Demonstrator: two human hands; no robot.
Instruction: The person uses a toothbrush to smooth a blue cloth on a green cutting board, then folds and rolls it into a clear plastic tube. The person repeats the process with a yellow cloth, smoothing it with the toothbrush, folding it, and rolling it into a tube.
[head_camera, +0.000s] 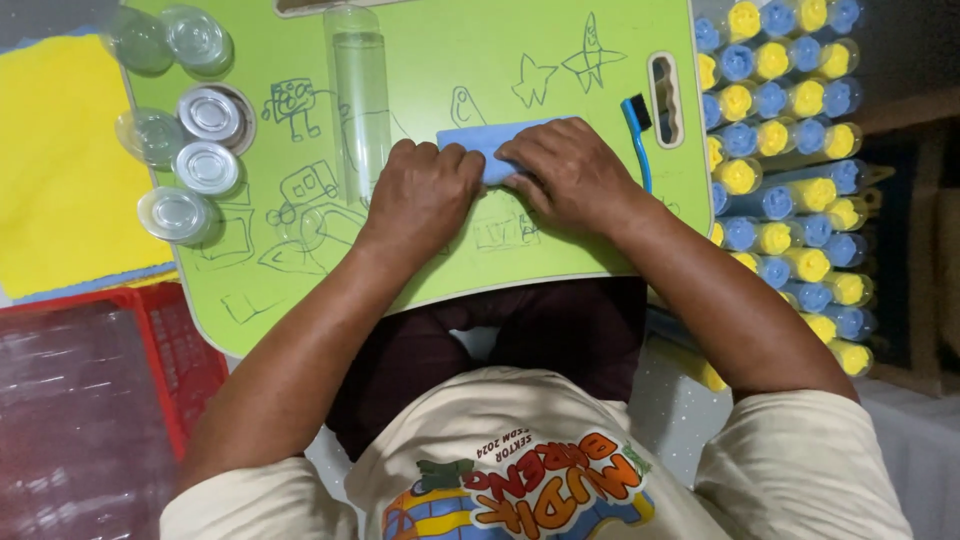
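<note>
While the fingers (455, 160) of the left hand (420, 195) curl down onto one end of a flat light-blue foam sheet (490, 140), the right hand (570, 175) lies bent over its other end, both pressing it against the green drawing-covered desk (600, 100). A clear plastic tube (360, 100) stands just left of the hands, a blue brush (637, 135) just right. Clear round lids (190, 150) sit further left, rolled blue and yellow foam pieces (790, 150) far right.

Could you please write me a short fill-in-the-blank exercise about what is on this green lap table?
1. Both hands, left hand and right hand, press on a ____ cloth.
2. The toothbrush has a ____ handle.
3. The clear tube lies on the ____ table.

Missing words: blue; blue; green
</note>
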